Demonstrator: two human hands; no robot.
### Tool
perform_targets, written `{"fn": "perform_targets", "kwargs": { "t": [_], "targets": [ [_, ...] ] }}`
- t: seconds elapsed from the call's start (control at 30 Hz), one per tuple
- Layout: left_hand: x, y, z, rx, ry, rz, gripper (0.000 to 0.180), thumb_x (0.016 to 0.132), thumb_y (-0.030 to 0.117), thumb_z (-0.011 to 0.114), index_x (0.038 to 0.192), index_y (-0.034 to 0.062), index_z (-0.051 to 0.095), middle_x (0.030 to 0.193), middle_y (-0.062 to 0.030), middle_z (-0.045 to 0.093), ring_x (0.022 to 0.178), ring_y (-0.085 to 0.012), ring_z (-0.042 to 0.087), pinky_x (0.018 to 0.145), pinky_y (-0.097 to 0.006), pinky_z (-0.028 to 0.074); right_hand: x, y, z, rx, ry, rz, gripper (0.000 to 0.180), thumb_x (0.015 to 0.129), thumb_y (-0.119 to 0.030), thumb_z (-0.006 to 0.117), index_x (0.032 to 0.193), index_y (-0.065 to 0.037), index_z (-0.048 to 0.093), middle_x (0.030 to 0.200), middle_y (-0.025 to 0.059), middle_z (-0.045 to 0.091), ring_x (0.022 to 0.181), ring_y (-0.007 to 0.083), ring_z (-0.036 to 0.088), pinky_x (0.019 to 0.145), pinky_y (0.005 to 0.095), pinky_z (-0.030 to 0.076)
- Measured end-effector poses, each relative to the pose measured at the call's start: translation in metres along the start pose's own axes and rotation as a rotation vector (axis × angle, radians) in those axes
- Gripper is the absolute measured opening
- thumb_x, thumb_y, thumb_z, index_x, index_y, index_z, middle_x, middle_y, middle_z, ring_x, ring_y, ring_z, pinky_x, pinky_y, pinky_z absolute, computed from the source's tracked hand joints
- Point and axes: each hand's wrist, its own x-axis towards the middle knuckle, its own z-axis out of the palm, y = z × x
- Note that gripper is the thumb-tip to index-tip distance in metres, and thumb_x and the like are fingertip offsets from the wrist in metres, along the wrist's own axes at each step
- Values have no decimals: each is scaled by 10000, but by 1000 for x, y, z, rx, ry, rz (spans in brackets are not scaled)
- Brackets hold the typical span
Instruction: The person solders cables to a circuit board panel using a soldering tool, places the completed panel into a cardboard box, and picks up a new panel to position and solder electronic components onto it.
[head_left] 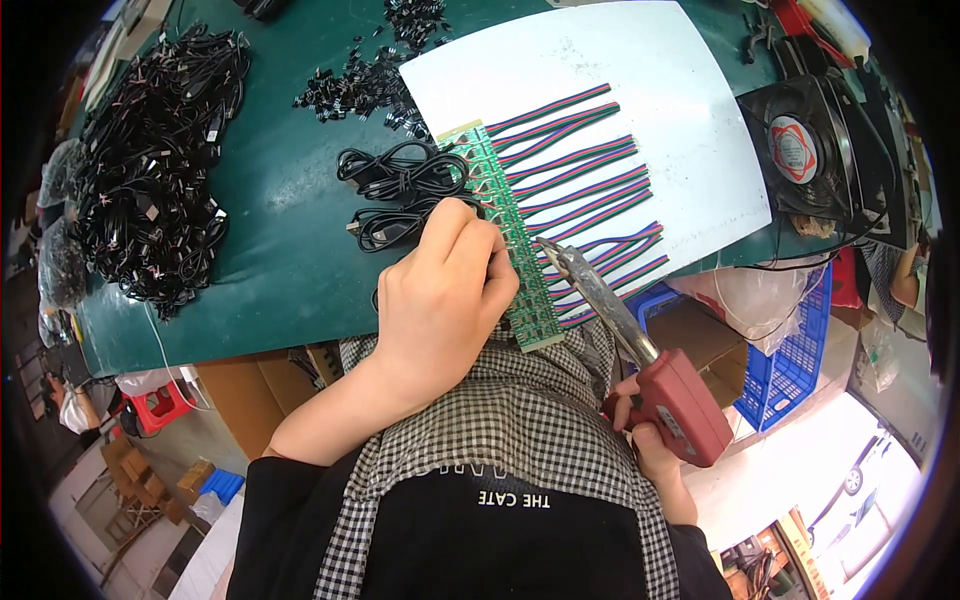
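My left hand [440, 300] is closed in a pinch at the left edge of a long green circuit board strip [515, 230]. A bit of black cable shows beside that hand, and its end is hidden by the fingers. My right hand [652, 440] grips a soldering gun [688, 405] with a dark red body. The gun's long metal barrel slants up left, and its tip is at the board's right side, close to my left fingertips. Coiled black cables [405, 172] lie along the board's left edge. Striped multicolour ribbon wires [580, 180] fan out from its right edge.
Beneath the ribbon wires lies a white sheet [700, 150] on the green table [275, 220]. A large heap of black cables [155, 170] is at the left, with small black parts [365, 90] at the back. A fan [805, 150] stands right; a blue crate [790, 365] sits below.
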Motion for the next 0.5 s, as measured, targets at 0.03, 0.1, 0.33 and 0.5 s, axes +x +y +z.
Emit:
{"fn": "perform_targets", "kwargs": {
  "t": [0.03, 0.1, 0.33, 0.5],
  "targets": [
    [0, 0, 0, -3, 3, 0, 141, 681, 9, 630, 731, 42, 502, 764, -54, 475, 512, -214, 547, 434, -315, 444, 0, 0, 1, 26, -5, 11, 724, 686, -189, 763, 1231, 97, 381, 940, 112, 616, 636, 109, 559, 579, 208, 443],
    [0, 0, 0, 4, -1, 2, 141, 681, 9, 631, 731, 42, 503, 767, -54, 477, 514, -214, 548, 436, -313, 446, 0, -1, 2, 34, 3, 10, 715, 687, -191, 765, 1225, 93, 389, 936, 116, 615, 632, 113, 558, 578, 210, 443],
    [-1, 1, -9, -167, -67, -52, 126, 698, -16, 631, 772, 38, 544, 779, -57, 511, 590, -216, 566, 501, -304, 467, 1, -3, 1, 176, -19, 10, 727, 677, -161, 775, 1238, 69, 374, 972, 151, 603, 644, 128, 555, 555, 209, 427],
    [-2, -1, -12, -235, -102, -20, 118, 708, -23, 630, 791, 34, 569, 780, -60, 534, 621, -220, 574, 531, -303, 469, -2, -1, -2, 188, -31, 20, 735, 678, -143, 773, 1248, 65, 359, 988, 164, 598, 653, 133, 556, 553, 207, 424]
  ]
}}
